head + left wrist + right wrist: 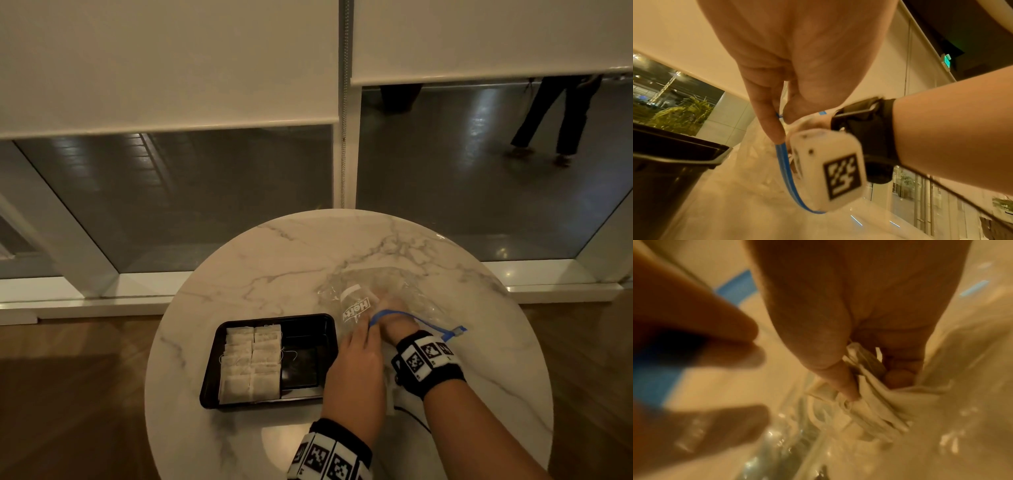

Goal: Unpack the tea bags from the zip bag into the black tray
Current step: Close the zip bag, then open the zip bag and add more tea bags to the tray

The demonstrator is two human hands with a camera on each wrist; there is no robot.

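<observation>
A clear zip bag (383,291) with a blue zipper strip (394,313) lies on the round marble table (274,260), right of the black tray (308,356). Two rows of white tea bags (251,363) fill the tray's left half. My left hand (359,342) pinches the blue zipper edge (782,151) at the bag's mouth and holds it apart. My right hand (390,308) is inside the bag up to the wrist. In the right wrist view its thumb and fingers (846,386) grip a bunch of white tea bags (875,405) inside the plastic.
The tray's right half (303,356) holds no tea bags. The table stands close to a glass wall with lowered blinds (171,68). A person's legs (555,113) show beyond the glass at the upper right. Wooden floor (68,394) surrounds the table.
</observation>
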